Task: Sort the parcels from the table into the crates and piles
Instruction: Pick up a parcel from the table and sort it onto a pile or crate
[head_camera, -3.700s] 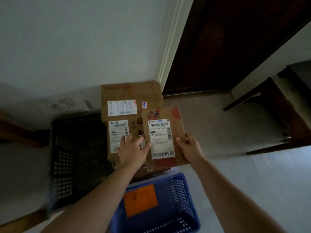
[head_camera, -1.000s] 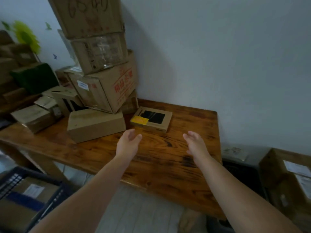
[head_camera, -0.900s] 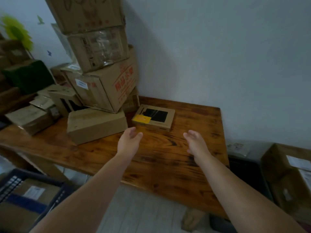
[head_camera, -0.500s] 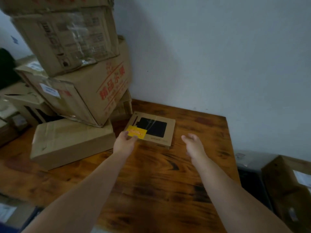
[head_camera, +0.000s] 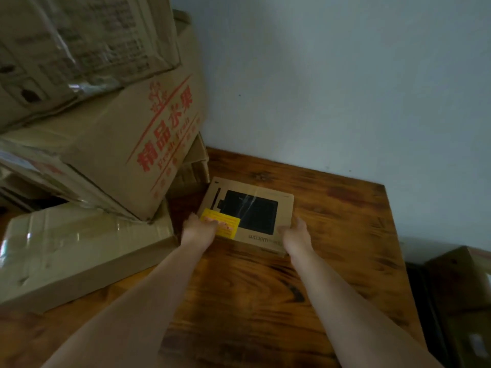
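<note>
- Head view, only angle there is: the flat parcel [head_camera: 249, 215] lies on the wooden table [head_camera: 340, 261], toward the back, near the wall [head_camera: 332, 88] and just right of the carton stack.
- It's a thin cardboard box with a black picture on its top face and a yellow sticker [head_camera: 221, 225] on its near-left corner.
- The left hand [head_camera: 198, 231] is on that near-left corner, fingers bent over the edge and onto the sticker, so it's gripping the parcel.
- The right hand [head_camera: 295, 233] has the near-right corner, thumb on top and fingers along the right side, pinching it.
- Both forearms reach in from the bottom of the shot, one on each side of the parcel.
- On the left, a fruit carton [head_camera: 138, 144] with red print sits tilted on a long low box [head_camera: 79, 251], with a taped carton [head_camera: 79, 43] on top of it.
- A small box [head_camera: 192, 166] is tucked behind the stack, just beside the parcel's far-left corner.
- Past the table's right edge and lower down there's a dark crate [head_camera: 417, 293] with a brown box [head_camera: 459, 282] beside it, both pretty dim.
</note>
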Motion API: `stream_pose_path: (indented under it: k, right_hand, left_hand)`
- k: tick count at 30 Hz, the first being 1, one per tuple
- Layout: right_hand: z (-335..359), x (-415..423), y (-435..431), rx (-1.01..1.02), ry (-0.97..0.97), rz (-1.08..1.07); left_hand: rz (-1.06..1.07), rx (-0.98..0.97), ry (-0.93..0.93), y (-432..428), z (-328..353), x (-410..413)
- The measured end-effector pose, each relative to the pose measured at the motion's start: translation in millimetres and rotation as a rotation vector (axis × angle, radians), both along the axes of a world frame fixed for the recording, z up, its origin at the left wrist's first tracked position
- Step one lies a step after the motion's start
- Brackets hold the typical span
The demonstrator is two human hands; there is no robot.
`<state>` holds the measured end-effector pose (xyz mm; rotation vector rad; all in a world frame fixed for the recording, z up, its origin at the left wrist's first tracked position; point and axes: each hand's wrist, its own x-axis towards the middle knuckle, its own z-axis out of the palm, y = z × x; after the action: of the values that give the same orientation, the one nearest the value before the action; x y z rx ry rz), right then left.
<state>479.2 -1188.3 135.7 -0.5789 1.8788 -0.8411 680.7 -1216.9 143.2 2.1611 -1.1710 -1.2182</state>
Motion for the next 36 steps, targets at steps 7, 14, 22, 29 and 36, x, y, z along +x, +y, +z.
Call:
stream_pose_path:
  k: [7,14,22,29,36]
  right_hand:
    - [6.1,8.3,19.9,0.012,0.084,-0.077]
    - [45.2,3.2,62.7,-0.227,0.105,-0.221]
    - [84.7,12.2,129.6,-0.379,0.367,0.163]
    - [91.9,9.0,141.7,-0.571,0.747,0.165]
    - [115.0,-29.1,130.2,-0.536,0.605,0.088]
  left_hand:
    - [-0.117,0.018,-0.052,10.2,19.4,1.9]
    - [-0.080,-0.170,0.314,23.5,42.4,7.7]
    - [-0.037,-0.196,0.605,35.2,80.1,19.4]
    - [-0.167,-0.241,0.581,38.7,107.6,27.8]
    - [-0.543,-0.394,0.531,39.2,113.4,30.8]
